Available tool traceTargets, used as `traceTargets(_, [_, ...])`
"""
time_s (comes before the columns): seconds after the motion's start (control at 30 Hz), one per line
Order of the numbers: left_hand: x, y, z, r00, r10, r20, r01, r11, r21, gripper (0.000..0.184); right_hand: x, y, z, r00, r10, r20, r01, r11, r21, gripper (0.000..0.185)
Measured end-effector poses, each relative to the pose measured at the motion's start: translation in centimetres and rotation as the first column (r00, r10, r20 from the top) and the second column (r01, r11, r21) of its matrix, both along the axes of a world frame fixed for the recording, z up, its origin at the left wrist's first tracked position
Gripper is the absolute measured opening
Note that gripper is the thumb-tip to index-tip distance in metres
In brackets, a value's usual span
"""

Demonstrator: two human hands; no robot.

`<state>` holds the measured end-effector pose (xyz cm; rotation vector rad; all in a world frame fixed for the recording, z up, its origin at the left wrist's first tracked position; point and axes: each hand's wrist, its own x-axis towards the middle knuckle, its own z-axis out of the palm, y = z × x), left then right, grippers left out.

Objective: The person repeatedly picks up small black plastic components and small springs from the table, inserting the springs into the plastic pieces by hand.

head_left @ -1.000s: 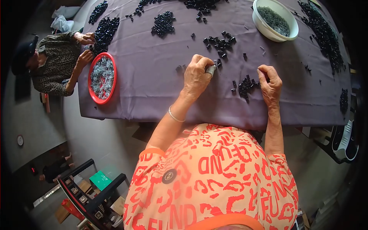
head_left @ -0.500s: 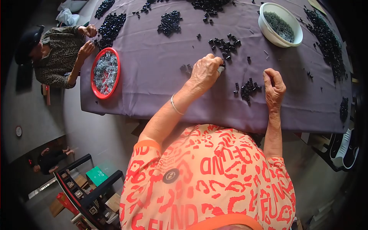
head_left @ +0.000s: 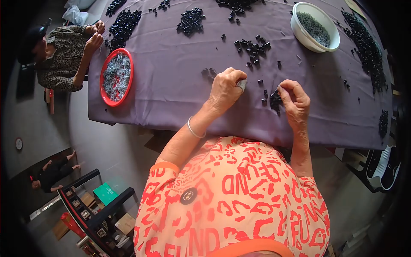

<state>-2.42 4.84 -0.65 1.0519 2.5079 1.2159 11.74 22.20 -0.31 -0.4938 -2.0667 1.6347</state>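
My left hand (head_left: 225, 91) is closed, with a small greyish piece (head_left: 242, 85) showing at its fingers; what exactly it is cannot be made out. On the right, my right hand (head_left: 296, 105) has thumb and forefinger pinched together beside a small pile of black plastic pieces (head_left: 275, 102). Anything in that pinch is too small to name. More loose black pieces (head_left: 252, 48) lie on the cloth beyond both hands. A few blurred dark pieces (head_left: 208, 73) show just left of my left hand.
A purple cloth (head_left: 171, 85) covers the table. A white bowl (head_left: 302, 32) of small translucent pieces stands back right; a red-rimmed tray (head_left: 102, 88) of clear pieces is at left. Black heaps (head_left: 191, 21) lie around. Another person (head_left: 64, 60) works at the left edge.
My left hand has drawn back slightly toward me, and the black piece at its fingertips no longer shows. My right hand has moved left to the small black pile.
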Motion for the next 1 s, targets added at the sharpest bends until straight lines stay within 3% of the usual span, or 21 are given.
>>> traceTargets(0.03, [0.1,0.0,0.0,1.0,-0.006,-0.015,0.006,1.0,0.015,0.016,-0.1,-0.3,0.1,1.0,0.019,-0.001,-0.019,1.0,0.021,0.009])
traceTargets(0.1, [0.5,-0.2,1.0,0.936,0.063,0.346,-0.11,0.987,0.118,0.015,-0.3,-0.8,0.4,0.998,0.044,-0.04,-0.041,0.996,0.073,0.01])
traceTargets(0.17, [0.7,-0.7,1.3,0.754,0.044,0.655,-0.221,0.957,0.189,0.016,-0.4,-1.4,0.8,0.996,0.056,-0.064,-0.049,0.994,0.1,0.01])
traceTargets(0.23, [0.9,-1.4,1.2,0.492,-0.047,0.87,-0.326,0.916,0.233,0.018,-0.5,-2.2,1.2,0.995,0.058,-0.076,-0.051,0.994,0.097,0.011])
traceTargets(0.37, [2.9,-1.6,1.0,0.219,-0.198,0.955,-0.488,0.826,0.283,0.018,-0.9,-3.5,1.3,0.994,0.09,-0.056,-0.087,0.995,0.057,0.011])
traceTargets(0.57, [4.1,-2.6,-0.3,0.066,-0.374,0.925,-0.561,0.753,0.344,0.021,-1.3,-4.6,1.9,0.992,0.119,-0.046,-0.107,0.974,0.201,0.011])
traceTargets(1.0, [5.6,-2.5,1.0,0.311,-0.216,0.926,-0.535,0.766,0.358,0.018,-1.6,-5.4,2.6,0.986,0.163,-0.022,-0.137,0.885,0.444,0.013])
